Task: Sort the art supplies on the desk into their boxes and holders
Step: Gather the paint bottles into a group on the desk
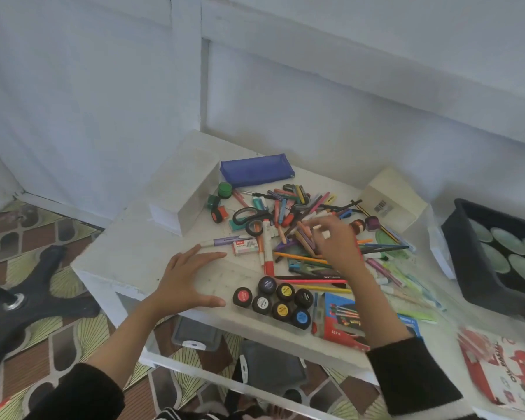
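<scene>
A heap of crayons, pens and pencils lies in the middle of the white desk. My right hand is over the heap, fingers curled around several crayons. My left hand hovers open over the bare left part of the desk, fingers spread. Several small paint pots with coloured lids stand near the front edge. Black scissors, a red-and-white marker and a small staple box lie left of the heap. A blue pencil case lies at the back.
A white box stands at the back left and another white box at the back right. A black tray with round paint wells sits at the right. A red marker pack and an oil pastel box lie near the front.
</scene>
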The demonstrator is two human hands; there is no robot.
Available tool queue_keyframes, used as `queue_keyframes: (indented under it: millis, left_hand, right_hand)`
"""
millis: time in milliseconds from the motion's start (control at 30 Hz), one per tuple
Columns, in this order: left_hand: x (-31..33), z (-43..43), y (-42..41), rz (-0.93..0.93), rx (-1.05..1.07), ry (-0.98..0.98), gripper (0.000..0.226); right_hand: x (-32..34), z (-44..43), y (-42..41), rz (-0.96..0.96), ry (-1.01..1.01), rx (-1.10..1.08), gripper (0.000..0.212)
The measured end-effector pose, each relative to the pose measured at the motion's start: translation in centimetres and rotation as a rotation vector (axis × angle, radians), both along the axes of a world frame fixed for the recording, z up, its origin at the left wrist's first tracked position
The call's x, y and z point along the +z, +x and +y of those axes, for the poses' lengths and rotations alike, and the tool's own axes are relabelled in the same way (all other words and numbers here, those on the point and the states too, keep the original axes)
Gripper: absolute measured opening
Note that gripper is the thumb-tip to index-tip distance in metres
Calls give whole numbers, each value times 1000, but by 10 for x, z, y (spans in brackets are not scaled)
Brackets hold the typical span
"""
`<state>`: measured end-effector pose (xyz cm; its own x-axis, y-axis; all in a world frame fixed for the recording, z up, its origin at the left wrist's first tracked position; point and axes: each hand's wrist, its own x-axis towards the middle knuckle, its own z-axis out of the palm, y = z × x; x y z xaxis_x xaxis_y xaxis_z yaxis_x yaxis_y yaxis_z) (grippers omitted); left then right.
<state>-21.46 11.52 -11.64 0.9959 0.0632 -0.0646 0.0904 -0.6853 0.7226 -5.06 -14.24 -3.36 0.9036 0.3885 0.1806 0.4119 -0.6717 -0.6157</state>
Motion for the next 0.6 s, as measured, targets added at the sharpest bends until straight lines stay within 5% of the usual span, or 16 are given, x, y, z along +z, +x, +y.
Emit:
queue_keyframes:
  millis: [133, 300, 433, 600]
  left_hand:
    - [-5, 2, 0, -4, 0, 7, 102]
    - [-4, 3, 0, -17, -1, -14, 95]
    - [-8, 4, 2, -8, -4, -3, 91]
    - [-11, 4, 1, -2, -7, -4, 92]
  right_hand:
    - [-14, -53, 69, -5, -172, -286, 38]
    - [-33, -83, 103, 75, -450, -264, 54]
    - [-35, -72, 106, 64, -493, -202, 25]
    - [-51, -77, 120, 129, -445, -271, 27]
